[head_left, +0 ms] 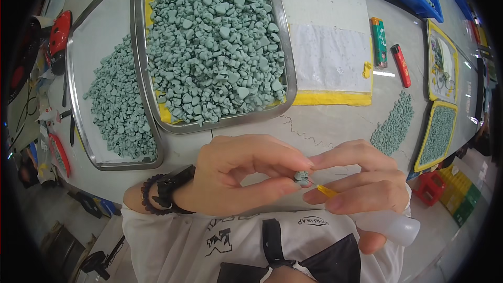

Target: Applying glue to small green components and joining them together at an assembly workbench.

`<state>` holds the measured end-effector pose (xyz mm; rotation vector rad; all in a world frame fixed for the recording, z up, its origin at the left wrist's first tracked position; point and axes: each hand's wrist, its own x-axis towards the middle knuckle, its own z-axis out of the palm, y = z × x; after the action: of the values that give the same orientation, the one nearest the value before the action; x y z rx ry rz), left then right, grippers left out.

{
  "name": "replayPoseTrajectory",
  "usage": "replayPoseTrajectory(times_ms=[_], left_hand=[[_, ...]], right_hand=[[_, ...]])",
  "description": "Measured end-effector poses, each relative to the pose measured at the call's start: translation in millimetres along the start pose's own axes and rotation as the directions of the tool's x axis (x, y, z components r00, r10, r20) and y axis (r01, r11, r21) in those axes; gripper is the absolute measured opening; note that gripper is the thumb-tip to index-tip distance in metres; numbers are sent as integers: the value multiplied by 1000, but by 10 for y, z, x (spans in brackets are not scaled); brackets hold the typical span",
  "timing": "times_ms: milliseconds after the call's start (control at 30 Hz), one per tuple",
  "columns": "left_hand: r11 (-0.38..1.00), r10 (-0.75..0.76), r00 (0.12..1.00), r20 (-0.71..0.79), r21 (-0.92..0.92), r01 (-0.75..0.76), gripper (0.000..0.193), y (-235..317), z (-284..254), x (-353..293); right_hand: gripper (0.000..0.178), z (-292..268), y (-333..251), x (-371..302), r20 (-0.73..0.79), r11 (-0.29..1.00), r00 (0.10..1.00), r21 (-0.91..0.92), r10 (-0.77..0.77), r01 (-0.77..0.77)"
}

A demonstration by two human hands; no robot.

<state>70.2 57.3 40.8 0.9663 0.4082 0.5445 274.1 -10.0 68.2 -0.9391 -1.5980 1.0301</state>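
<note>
My left hand (251, 173) pinches a small grey-green moulded piece (302, 178) between thumb and forefinger, in front of my chest. My right hand (367, 178) is closed round a translucent white squeeze bottle (395, 227). Its narrow yellow tip (327, 191) pokes out between the fingers and points toward the piece, a short gap away. The right forefinger reaches over to the left fingertips beside the piece. Most of the bottle is hidden by my right hand. Beyond my hands stands a metal tray (291, 81) heaped with similar grey-green pieces.
A second metal tray (78, 120) at left holds smaller pieces. Right of the heaped tray lies a yellow-edged white pad (330, 57), then a green lighter (379, 42) and a red lighter (401, 66). Tiny pieces (394, 124) lie loose nearby. A blue bin (414, 0) stands far right.
</note>
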Motion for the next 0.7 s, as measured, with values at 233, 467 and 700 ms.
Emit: replayPoseTrajectory(times_ms=[233, 467, 700], left_hand=[[1000, -9, 1000, 11, -4, 9, 27, -1, -1, 1], [997, -16, 1000, 17, -70, 17, 27, -28, -13, -17], [999, 49, 999, -15, 2, -49, 24, -21, -25, 7]], right_hand=[[55, -2, -21, 9, 0, 999, 1000, -50, -17, 17], [57, -16, 22, -23, -22, 999, 999, -43, -31, 30], [52, -74, -50, 23, 80, 936, 992, -330, -99, 120]])
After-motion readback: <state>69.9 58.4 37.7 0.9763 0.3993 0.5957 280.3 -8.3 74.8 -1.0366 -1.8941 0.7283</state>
